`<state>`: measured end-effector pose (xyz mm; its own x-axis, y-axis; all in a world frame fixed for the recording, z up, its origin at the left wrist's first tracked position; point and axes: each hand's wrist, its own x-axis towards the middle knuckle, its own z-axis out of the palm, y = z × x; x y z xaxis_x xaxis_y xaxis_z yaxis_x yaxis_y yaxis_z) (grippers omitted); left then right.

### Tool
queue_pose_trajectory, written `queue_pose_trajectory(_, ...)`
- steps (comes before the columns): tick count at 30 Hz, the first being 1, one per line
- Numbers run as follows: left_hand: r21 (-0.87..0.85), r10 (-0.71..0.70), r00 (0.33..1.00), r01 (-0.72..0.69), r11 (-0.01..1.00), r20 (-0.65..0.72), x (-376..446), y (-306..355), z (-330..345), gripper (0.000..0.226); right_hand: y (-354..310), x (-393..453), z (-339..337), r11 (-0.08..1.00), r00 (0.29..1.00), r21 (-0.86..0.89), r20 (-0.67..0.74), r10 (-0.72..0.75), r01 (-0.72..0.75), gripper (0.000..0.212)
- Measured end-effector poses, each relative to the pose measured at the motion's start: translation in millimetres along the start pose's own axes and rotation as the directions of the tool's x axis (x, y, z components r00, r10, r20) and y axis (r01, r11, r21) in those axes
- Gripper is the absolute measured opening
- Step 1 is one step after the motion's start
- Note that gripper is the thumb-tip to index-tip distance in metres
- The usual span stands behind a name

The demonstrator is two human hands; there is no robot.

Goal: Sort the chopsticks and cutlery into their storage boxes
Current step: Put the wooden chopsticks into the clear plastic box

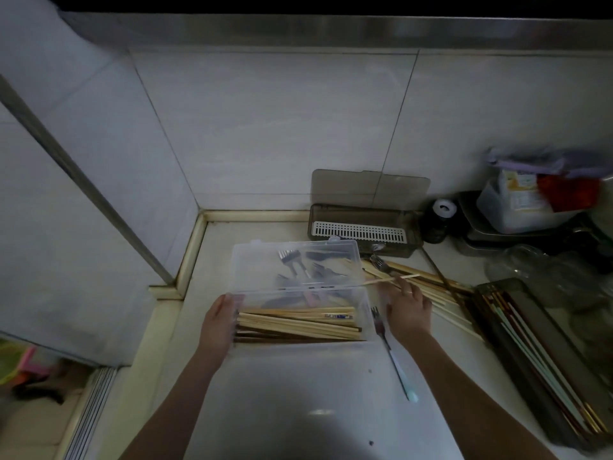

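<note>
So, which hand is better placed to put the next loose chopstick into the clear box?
The right hand: it already pinches a wooden chopstick beside the loose pile. The left hand steadies the clear box at its far side.

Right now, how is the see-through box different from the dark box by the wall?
The clear box holds wooden chopsticks, and the left hand grips it. The dark box shows only a white slotted tray, and no hand touches it. Both have their lids open.

Dim light; pale tiled wall [272, 127] meets a white countertop [172, 327] at a corner.
</note>
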<state>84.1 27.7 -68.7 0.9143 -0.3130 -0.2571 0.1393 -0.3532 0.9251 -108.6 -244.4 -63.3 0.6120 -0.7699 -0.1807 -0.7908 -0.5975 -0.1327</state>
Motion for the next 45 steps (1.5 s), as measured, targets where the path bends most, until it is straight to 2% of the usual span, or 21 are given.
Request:
queue_pose_trajectory(3, 0.03, 0.038, 0.999, -0.038, 0.999, -0.001, -6, 8, 1, 0.028, 1, 3, 5, 0.999, 1.0, -0.052, 0.025, 0.011, -0.01, 0.042)
queue_pose_trajectory(6, 0.009, 0.012, 1.0, -0.012, 1.0, -0.008, -9, 13, 2, 0.026, 0, 4, 4, 0.998, 0.999, -0.062, -0.04, -0.008, 0.006, 0.037)
queue_pose_trajectory(8, -0.01, -0.01, 1.0, 0.01, 1.0, -0.015, -9, 15, 3, 0.025, 2, 6, 1, 0.997, 0.995, -0.063, -0.08, -0.051, 0.046, 0.041)
queue_pose_trajectory(11, -0.006, -0.018, 1.0, 0.018, 1.0, -0.017, -9, 15, 3, 0.025, 2, 9, 0, 0.988, 0.991, -0.084, -0.009, -0.132, 0.131, 0.06)
queue_pose_trajectory(16, 0.046, -0.026, 0.999, 0.027, 0.999, -0.024, -9, 16, 3, 0.027, 3, 5, 2, 0.98, 0.993, -0.16, -0.009, -0.117, 0.114, 0.048)
queue_pose_trajectory(20, 0.009, -0.054, 0.999, 0.054, 0.999, -0.004, -8, 14, 2, 0.027, 15, -7, 0, 0.987, 0.998, -0.159, -0.062, -0.012, 0.002, 0.036)
queue_pose_trajectory(26, -0.013, 0.008, 1.0, -0.008, 1.0, -0.02, -16, 22, 6, 0.026, 46, -31, -7, 0.96, 0.958, 0.005, -0.073, 0.278, -0.279, 0.047)
queue_pose_trajectory(29, -0.047, -0.015, 1.0, 0.015, 0.999, 0.001, -15, 21, 3, 0.027, 55, -47, -11, 0.934, 0.929, 0.135, -0.127, 0.347, -0.33, 0.052)
queue_pose_trajectory(31, -0.104, -0.051, 0.998, 0.053, 0.993, 0.022, -12, 18, 2, 0.022, 56, -55, -12, 0.927, 0.913, 0.212, -0.206, 0.353, -0.311, 0.047)
queue_pose_trajectory(35, -0.129, -0.071, 0.997, 0.073, 0.989, 0.017, -13, 18, 2, 0.02, 34, -69, -15, 0.955, 0.903, 0.275, -0.372, 0.214, -0.114, 0.032)
queue_pose_trajectory(38, -0.108, -0.084, 0.996, 0.084, 0.991, 0.009, -11, 17, 3, 0.024, -6, -75, -12, 0.974, 0.9, 0.187, -0.434, -0.033, 0.126, 0.032)
queue_pose_trajectory(42, -0.101, -0.077, 0.997, 0.077, 0.992, 0.007, -12, 16, 3, 0.024, -55, -80, -12, 0.923, 0.863, 0.105, -0.407, -0.299, 0.369, 0.028)
queue_pose_trajectory(45, -0.095, -0.079, 0.997, 0.08, 0.992, 0.017, -12, 14, 2, 0.025, -80, -82, -8, 0.892, 0.858, 0.056, -0.306, -0.412, 0.448, 0.029)
